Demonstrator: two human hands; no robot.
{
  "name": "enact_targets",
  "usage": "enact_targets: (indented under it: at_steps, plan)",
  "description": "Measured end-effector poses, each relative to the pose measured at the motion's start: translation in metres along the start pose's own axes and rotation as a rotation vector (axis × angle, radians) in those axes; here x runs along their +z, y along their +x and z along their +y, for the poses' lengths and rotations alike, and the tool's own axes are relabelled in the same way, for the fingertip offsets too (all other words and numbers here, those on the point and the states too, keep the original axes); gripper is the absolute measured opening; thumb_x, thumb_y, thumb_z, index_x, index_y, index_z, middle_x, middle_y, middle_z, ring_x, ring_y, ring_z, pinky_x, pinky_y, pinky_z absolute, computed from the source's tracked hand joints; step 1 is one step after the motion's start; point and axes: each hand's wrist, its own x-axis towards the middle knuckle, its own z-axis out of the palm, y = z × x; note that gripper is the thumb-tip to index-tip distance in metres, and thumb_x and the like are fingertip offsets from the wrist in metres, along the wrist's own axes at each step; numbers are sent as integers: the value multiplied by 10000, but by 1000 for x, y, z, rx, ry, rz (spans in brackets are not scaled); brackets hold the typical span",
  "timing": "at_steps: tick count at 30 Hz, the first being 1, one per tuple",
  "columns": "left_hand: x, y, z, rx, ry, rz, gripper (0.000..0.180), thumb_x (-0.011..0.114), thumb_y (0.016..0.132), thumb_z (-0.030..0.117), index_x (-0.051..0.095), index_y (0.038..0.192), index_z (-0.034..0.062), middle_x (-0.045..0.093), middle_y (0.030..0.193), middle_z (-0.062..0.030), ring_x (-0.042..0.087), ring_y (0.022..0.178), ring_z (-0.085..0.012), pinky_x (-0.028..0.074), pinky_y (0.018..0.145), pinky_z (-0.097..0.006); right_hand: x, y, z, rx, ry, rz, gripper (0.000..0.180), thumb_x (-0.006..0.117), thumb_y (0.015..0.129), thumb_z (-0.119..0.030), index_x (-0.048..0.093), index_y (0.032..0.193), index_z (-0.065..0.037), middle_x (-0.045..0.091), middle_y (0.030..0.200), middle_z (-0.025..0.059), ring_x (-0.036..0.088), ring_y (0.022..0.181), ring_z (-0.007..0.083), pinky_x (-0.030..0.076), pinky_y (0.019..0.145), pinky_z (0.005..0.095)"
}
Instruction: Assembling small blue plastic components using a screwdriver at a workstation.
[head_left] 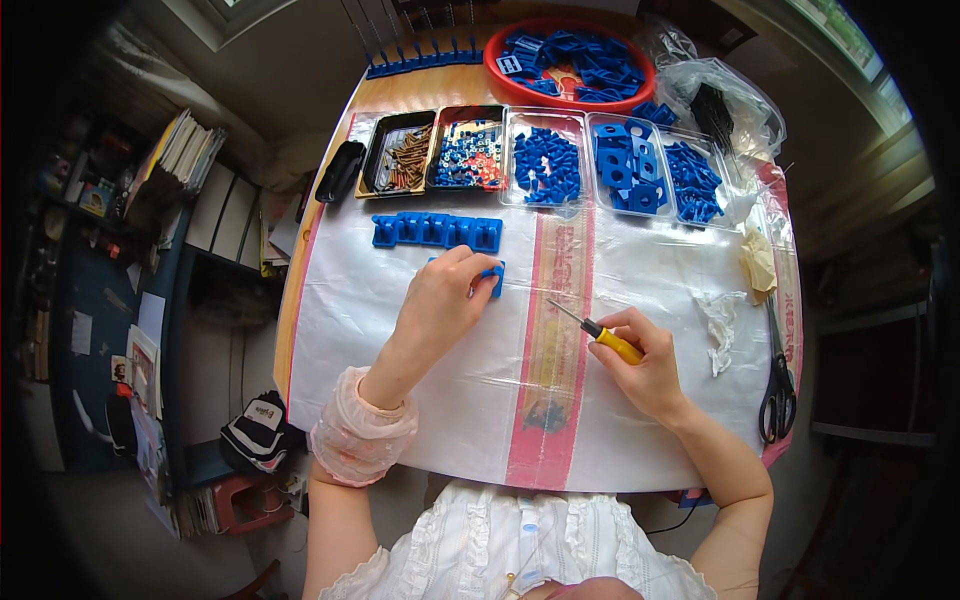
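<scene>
My left hand [440,300] is closed, its fingertips pinching a small blue plastic part [498,282] on the white sheet, partly hidden under the hand. Just beyond it stands a row of several blue plastic parts [437,231], side by side and touching. In my right hand [648,368] is a screwdriver [618,346] with a yellow and black handle. Its thin metal shaft points up and left toward the blue part, with its tip apart from it.
Behind the row are trays of brass-coloured screws [409,155], small nuts [468,150], and blue pieces [545,165]. A red basin [652,88] of blue parts stands at the back. Black scissors [777,395] and crumpled paper [719,325] lie at the right, and a black case [341,172] at the left.
</scene>
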Motion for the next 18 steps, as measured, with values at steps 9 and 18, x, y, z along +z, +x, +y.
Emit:
enact_targets:
  at_steps: [9, 18]
  plan:
    - [-3, 0, -5, -71, 32, 27, 186, 774, 864, 34, 744, 1046, 5, 684, 794, -102, 603, 602, -174, 493, 597, -321, 0, 1, -2, -17, -16, -23, 171, 756, 897, -25, 652, 1033, -15, 693, 679, 93, 596, 575, 88, 416, 540, 254]
    - [-42, 8, 12, -104, 16, 120, 243, 818, 834, 47, 758, 1070, 46, 668, 809, -48, 532, 621, -100, 444, 543, -249, 0, 0, 0, -31, -28, -25, 173, 757, 900, -24, 653, 1037, -11, 697, 688, 101, 600, 577, 94, 425, 544, 253]
